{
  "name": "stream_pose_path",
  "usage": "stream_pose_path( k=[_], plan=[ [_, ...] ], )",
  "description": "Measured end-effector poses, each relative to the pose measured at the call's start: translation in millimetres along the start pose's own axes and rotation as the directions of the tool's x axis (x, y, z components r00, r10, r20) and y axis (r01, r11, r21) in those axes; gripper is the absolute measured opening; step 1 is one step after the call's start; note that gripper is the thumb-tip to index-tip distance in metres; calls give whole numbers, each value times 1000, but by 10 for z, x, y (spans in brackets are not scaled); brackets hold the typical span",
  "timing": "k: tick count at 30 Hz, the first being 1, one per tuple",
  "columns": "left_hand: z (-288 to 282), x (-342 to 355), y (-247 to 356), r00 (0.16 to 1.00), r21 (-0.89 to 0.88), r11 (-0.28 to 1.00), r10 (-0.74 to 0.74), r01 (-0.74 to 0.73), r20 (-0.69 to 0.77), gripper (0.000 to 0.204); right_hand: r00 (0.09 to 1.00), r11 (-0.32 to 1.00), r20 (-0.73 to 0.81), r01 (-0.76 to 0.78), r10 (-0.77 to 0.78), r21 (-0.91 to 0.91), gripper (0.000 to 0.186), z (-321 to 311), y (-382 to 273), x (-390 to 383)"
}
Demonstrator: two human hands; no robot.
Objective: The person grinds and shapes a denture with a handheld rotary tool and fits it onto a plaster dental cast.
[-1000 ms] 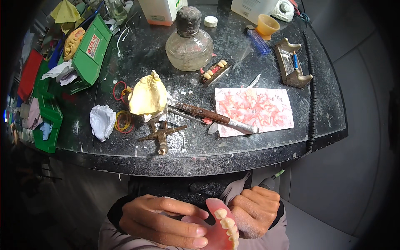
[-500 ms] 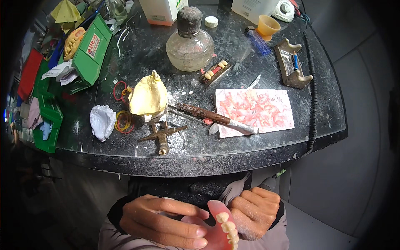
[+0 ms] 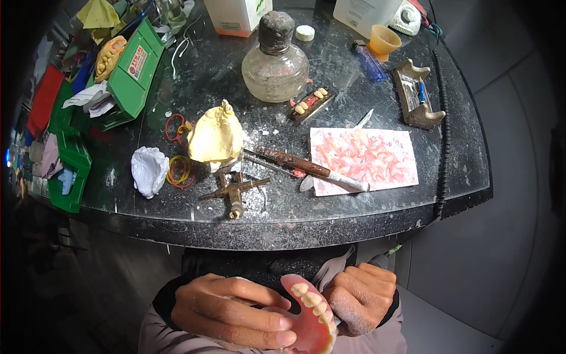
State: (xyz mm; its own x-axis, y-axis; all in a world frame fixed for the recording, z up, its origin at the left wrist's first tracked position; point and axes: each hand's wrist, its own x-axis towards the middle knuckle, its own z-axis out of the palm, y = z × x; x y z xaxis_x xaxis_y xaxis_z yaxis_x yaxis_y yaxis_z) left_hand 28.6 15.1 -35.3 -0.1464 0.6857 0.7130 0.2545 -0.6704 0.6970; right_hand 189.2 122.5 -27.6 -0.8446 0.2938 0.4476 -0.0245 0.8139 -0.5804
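Low in front of my lap, my left hand (image 3: 236,310) grips a pink denture (image 3: 309,321) with a curved row of cream teeth. Its fingers lie over the inner side of the plate, and the teeth face my right hand. My right hand (image 3: 361,298) is closed in a fist close against the denture's toothed edge. A grey corded handpiece (image 3: 378,259) sticks out behind that fist, with a green part at its cord end. Most of the handpiece is covered by the fingers, and its tip is hidden between the hand and the denture.
On the dark bench stand a yellow plaster model (image 3: 216,137) on a metal articulator (image 3: 234,192), a glass spirit burner (image 3: 275,68), a wax-smeared white pad (image 3: 365,159) and a wooden-handled knife (image 3: 300,165). A black coiled cord (image 3: 445,130) crosses the right side. Green bins (image 3: 137,71) stand left.
The denture has turned in my left hand and tilted, showing more of its inner plate, its upper end moving left. My right fist has barely moved. The bench view has shifted slightly.
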Motion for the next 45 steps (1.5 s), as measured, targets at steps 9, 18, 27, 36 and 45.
stream_pose_path(
  k=[9, 18, 27, 36, 45],
  plan=[
    [-59, 28, 51, 998, -52, 998, -32, 34, 45, 5, 999, 1000, -44, 13, -13, 15, 26, 44, 10, -18],
    [-50, 30, 66, 999, -54, 998, -27, 28, 33, 9, 996, 998, -90, 22, -17, 52, 25, 75, 15, -4],
    [-90, 51, 51, 990, -101, 994, -35, 49, 137, 6, 992, 992, -33, 123, -123, 11, 23, 6, 17, 4],
    [81, 17, 34, 997, -83, 996, 17, -23, -79, 7, 993, 993, 31, 117, -117, 2, 25, -58, -10, 11],
    [74, 45, -13, 999, -123, 992, 28, -33, -36, 11, 982, 986, -103, 152, -160, -73, 17, -119, -26, 33]
  ],
)
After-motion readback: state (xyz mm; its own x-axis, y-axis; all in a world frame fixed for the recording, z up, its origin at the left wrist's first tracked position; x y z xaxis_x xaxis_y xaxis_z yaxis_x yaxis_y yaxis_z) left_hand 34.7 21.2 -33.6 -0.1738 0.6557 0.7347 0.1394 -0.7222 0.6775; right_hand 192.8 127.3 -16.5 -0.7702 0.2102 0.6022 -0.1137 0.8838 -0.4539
